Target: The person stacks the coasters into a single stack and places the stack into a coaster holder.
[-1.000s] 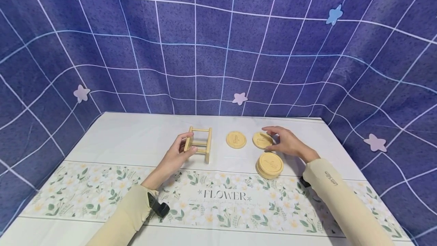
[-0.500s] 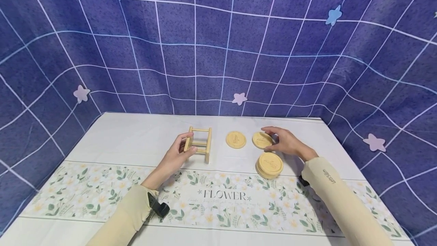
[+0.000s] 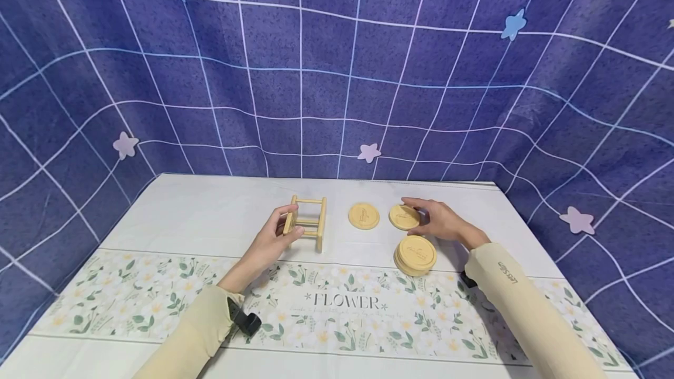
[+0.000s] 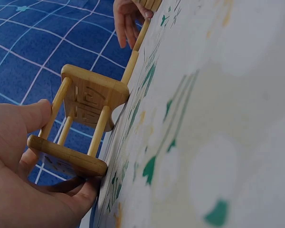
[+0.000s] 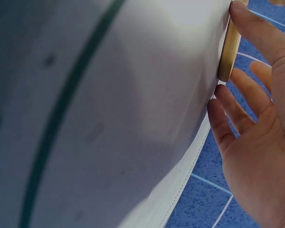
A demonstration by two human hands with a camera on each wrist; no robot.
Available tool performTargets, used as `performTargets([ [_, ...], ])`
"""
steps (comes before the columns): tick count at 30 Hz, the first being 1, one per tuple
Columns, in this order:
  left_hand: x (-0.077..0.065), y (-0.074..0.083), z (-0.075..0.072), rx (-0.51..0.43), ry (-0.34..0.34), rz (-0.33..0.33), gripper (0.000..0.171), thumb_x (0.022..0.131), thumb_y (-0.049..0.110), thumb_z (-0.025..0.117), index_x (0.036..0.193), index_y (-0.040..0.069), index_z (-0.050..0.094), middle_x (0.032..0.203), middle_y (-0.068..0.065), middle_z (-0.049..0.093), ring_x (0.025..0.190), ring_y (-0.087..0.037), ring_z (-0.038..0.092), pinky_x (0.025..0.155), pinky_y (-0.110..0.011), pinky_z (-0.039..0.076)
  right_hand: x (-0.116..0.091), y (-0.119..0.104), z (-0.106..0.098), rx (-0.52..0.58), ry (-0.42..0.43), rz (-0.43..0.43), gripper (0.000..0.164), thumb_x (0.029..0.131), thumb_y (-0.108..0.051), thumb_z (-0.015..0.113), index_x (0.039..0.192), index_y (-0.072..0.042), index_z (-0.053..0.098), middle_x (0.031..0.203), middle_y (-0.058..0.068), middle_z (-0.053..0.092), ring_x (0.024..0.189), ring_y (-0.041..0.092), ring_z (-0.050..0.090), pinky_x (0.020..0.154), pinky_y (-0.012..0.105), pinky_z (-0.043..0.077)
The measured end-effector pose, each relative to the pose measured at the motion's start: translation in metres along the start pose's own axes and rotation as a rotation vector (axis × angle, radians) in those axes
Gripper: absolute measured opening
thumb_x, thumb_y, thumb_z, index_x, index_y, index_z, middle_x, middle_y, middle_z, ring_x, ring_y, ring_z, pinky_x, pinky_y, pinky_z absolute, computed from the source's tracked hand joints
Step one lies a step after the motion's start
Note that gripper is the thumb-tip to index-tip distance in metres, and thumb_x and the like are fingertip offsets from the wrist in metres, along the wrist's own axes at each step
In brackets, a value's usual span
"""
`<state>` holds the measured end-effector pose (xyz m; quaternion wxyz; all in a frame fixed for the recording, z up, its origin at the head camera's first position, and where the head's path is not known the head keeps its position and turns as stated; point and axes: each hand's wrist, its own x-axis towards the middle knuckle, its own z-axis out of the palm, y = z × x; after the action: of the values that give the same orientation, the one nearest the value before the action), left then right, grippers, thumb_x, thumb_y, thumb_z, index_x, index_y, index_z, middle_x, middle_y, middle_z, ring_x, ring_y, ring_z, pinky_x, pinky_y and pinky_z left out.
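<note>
A small bamboo coaster rack (image 3: 321,224), two slatted end panels joined by round bars, stands on the table. My left hand (image 3: 271,238) holds its near-left panel (image 4: 69,156), the thumb against a bar and the fingers behind the panel. To the right, a round wooden coaster (image 3: 404,216) lies flat, and my right hand (image 3: 439,220) grips its right edge between thumb and fingers. In the right wrist view that coaster (image 5: 229,52) shows edge-on between thumb and fingertips. Another coaster (image 3: 364,216) lies flat between the rack and the right hand.
A stack of coasters (image 3: 416,255) stands just in front of the right hand. The white tablecloth (image 3: 210,203) carries a flowered band (image 3: 337,332) lettered FLOWER. A blue gridded curtain (image 3: 274,92) with stars hangs behind the table and along its sides.
</note>
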<state>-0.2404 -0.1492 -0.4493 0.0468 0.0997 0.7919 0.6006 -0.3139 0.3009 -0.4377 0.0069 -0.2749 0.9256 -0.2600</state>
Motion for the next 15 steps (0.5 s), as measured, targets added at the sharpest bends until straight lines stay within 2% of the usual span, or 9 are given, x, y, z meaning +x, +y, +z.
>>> performTargets([
  [4,-0.0009,0.0000,0.0000,0.008,0.002,-0.003,0.066,0.114,0.025,0.068,0.170,0.015,0.037,0.168,-0.026,0.042,0.148,-0.040,0.052,0.119,-0.051,0.044,0.0004,-0.0005,0.0008,0.007,0.000,-0.001,0.085,0.089,-0.013,0.096,0.161,0.002,0.054,0.155,0.024,0.063,0.139,0.047,0.061,0.114,0.063,0.050],
  [11,-0.0014,0.0005,0.0002,0.012,0.002,0.000,0.065,0.114,0.025,0.067,0.170,0.014,0.037,0.168,-0.026,0.043,0.146,-0.038,0.053,0.117,-0.048,0.046,0.0002,-0.0010,0.0007,-0.010,0.016,-0.004,0.083,0.088,-0.015,0.097,0.159,0.001,0.056,0.151,0.023,0.067,0.139,0.046,0.061,0.117,0.065,0.046],
  [13,-0.0013,0.0007,0.0002,0.012,0.004,0.000,0.065,0.114,0.024,0.067,0.170,0.014,0.037,0.167,-0.026,0.043,0.146,-0.038,0.053,0.117,-0.048,0.046,-0.0002,-0.0015,0.0005,-0.014,0.018,-0.004,0.083,0.088,-0.015,0.097,0.159,0.001,0.057,0.150,0.023,0.067,0.138,0.045,0.062,0.116,0.064,0.047],
  [15,-0.0013,0.0006,0.0002,0.014,0.004,0.001,0.065,0.114,0.025,0.067,0.170,0.015,0.037,0.167,-0.026,0.043,0.146,-0.038,0.053,0.116,-0.047,0.046,-0.0006,-0.0021,0.0004,-0.017,0.019,-0.008,0.082,0.088,-0.015,0.097,0.158,0.001,0.057,0.147,0.022,0.068,0.127,0.041,0.068,0.107,0.057,0.054],
])
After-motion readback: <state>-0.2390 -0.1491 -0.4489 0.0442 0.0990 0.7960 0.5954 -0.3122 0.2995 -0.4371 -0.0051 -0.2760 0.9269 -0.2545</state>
